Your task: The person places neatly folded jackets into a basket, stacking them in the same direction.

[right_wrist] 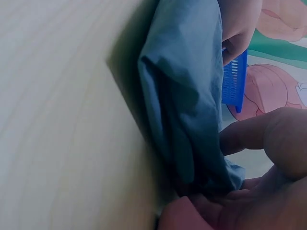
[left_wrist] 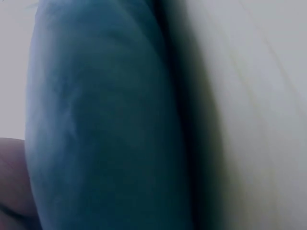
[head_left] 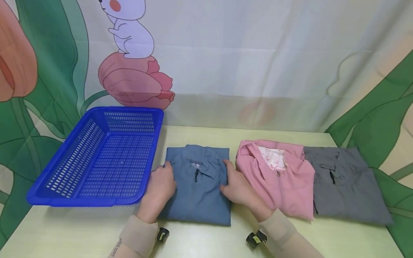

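Note:
A folded blue-grey jacket (head_left: 198,197) lies on the table with its collar away from me and a dark zip pull near the neck. My left hand (head_left: 160,184) grips its left edge with curled fingers. On the opposite edge my right hand (head_left: 238,186) holds the cloth, thumb on top and the other fingers at the side. In the right wrist view the jacket (right_wrist: 184,72) hangs in soft folds at its near edge, close over the table, between thumb and fingers (right_wrist: 278,139). Blue cloth (left_wrist: 105,120) fills much of the left wrist view.
A blue plastic basket (head_left: 150,157) with slotted walls stands left of the jacket, near my left hand. A folded pink jacket (head_left: 297,190) lies just right of my right hand, beside a folded grey jacket (head_left: 351,190). A printed curtain (head_left: 226,64) hangs behind the table (head_left: 200,243).

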The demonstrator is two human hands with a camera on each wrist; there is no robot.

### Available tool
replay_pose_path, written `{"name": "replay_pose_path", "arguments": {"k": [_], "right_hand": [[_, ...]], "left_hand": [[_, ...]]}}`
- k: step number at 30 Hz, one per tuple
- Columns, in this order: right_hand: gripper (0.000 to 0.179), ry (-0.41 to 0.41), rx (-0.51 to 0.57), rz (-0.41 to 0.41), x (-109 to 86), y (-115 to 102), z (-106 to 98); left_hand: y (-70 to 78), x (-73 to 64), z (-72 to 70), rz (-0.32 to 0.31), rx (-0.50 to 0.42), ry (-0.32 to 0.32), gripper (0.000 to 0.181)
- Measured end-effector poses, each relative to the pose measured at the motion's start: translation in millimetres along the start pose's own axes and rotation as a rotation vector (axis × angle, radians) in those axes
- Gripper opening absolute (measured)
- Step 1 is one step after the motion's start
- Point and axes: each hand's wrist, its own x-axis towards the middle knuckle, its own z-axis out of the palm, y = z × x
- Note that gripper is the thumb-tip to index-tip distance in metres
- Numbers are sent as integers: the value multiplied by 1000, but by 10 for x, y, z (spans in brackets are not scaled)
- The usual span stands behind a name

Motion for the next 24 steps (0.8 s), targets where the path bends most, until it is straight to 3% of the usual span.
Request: {"name": "replay_pose_path", "arguments": {"k": [7,14,19,24], "right_hand": [[89,-5,116,0,-16,23,0],[95,11,286,115,-28,71,28],[89,13,476,139,-27,87,36],[81,-2,638,165,-53,69,10]], "left_hand": [[7,-3,4,-32,-2,-9,40],[2,15,14,-91,-30,-95,40],[0,27,14,-144,-67,-155,45],[-12,21,8,-129,-85,-143,42]]}}
